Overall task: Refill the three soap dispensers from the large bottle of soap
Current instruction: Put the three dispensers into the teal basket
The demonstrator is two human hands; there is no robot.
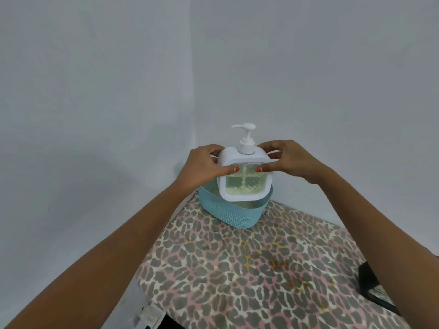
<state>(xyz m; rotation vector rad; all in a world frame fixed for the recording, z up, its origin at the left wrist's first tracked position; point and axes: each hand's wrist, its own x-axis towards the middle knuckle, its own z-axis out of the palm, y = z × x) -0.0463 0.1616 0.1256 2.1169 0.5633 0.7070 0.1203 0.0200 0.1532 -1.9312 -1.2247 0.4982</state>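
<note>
A square white soap dispenser (pixel 245 186) with a clear window showing pale yellow-green soap and a white pump on top is held in the air above a teal woven basket (pixel 234 213). My left hand (pixel 204 166) grips its left upper corner, thumb on the front. My right hand (pixel 288 162) grips its right upper corner the same way. The dispenser's lower part overlaps the basket's opening. The large soap bottle and other dispensers are out of view.
The basket stands at the far corner of a table covered with a leopard-print cloth (pixel 261 269), against plain grey walls. A dark object (pixel 375 288) lies at the table's right edge. A white item (pixel 149 317) shows at the lower left edge.
</note>
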